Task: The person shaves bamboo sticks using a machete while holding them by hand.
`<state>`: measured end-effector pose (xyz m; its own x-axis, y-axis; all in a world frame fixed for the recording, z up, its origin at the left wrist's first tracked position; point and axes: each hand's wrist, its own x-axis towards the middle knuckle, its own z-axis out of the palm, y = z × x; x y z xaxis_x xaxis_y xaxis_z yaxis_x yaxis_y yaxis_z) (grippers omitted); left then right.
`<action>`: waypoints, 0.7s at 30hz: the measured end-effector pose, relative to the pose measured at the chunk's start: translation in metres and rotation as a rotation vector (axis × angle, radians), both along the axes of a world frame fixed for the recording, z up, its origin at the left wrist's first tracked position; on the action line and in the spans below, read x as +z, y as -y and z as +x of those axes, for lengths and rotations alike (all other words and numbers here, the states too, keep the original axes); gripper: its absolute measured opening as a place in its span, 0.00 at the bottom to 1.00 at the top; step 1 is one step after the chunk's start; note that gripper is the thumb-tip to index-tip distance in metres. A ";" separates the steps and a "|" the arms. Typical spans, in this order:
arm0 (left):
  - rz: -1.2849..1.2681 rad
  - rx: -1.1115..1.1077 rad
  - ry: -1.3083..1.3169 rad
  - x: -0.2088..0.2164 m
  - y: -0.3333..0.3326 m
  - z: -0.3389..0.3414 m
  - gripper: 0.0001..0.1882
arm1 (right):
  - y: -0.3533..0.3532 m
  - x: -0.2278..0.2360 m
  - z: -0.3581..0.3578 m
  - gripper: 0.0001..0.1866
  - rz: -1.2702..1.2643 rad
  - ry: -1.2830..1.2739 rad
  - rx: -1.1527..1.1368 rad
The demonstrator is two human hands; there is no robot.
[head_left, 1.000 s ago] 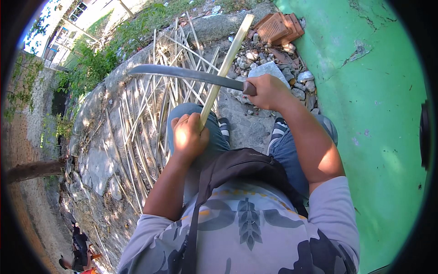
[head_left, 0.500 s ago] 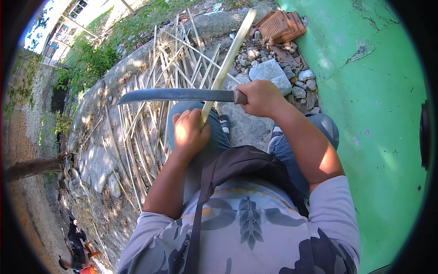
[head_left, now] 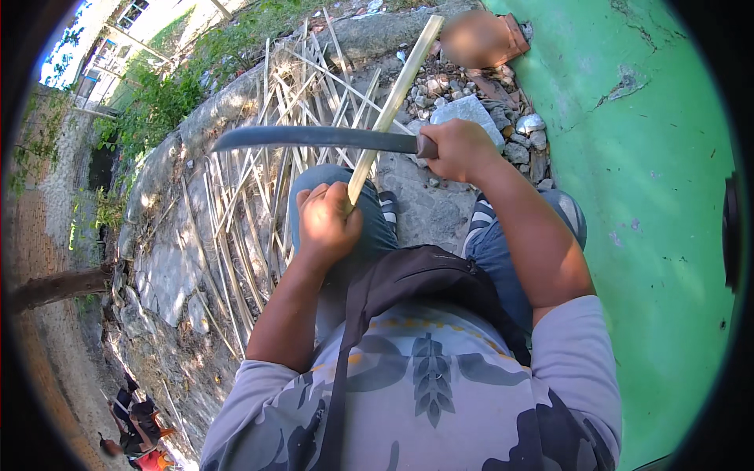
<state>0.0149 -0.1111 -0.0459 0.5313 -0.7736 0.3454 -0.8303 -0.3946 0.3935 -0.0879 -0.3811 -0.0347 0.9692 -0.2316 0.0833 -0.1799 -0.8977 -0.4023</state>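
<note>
My left hand (head_left: pixel 328 220) is closed around the lower end of a pale, split bamboo strip (head_left: pixel 407 74), resting by my left knee. The strip slants up and away to the right. In my right hand (head_left: pixel 463 153) is the brown handle of a machete (head_left: pixel 306 136), its long dark blade pointing left. The blade crosses over the strip a short way beyond my left hand; whether its edge bites into the strip I cannot tell.
Many thin bamboo strips (head_left: pixel 228 235) lie scattered over the stony ground to the left. Beyond my right hand are rubble, a pale stone block (head_left: pixel 467 118) and reddish bricks (head_left: pixel 514 39). A green, cracked floor (head_left: pixel 652 235) runs along the right. People (head_left: pixel 137 428) are at the far lower left.
The machete has shifted farther up along the strip, away from my left hand, and a little to the right. My left hand and the strip have hardly moved.
</note>
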 end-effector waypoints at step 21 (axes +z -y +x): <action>0.007 -0.003 0.043 -0.001 -0.001 -0.002 0.09 | 0.002 0.006 -0.003 0.09 0.045 -0.003 0.010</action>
